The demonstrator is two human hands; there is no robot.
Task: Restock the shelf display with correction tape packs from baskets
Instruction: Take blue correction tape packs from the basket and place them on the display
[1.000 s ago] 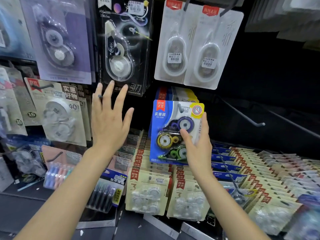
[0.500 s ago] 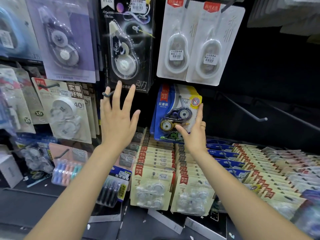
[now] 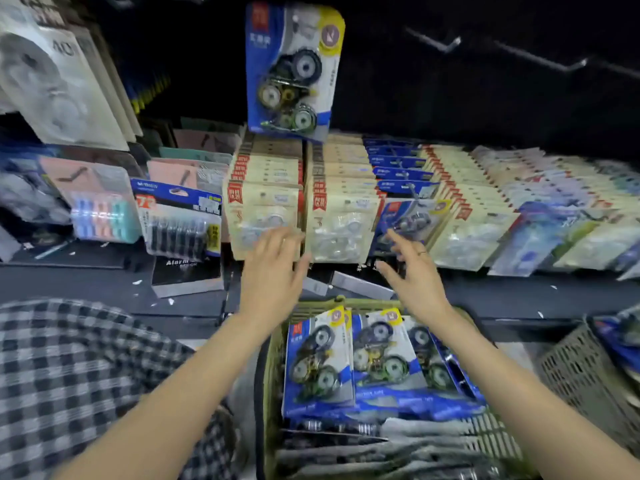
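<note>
Correction tape packs (image 3: 349, 362) stood upright in the basket (image 3: 277, 341), just below both empty, loose-fingered hands; the right hand (image 3: 414, 278) hovered nearer them than the left hand (image 3: 273, 271). Farther back, one pack (image 3: 292, 69) hung on the shelf display.

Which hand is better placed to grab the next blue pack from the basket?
Probably right. The right hand is open, directly above the blue packs in the basket; the left hand sits over its left rim.

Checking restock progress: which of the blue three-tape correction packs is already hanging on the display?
The blue pack up at top centre, hanging alone above the beige rows. The other blue packs lie in the green basket below both empty hands.
</note>
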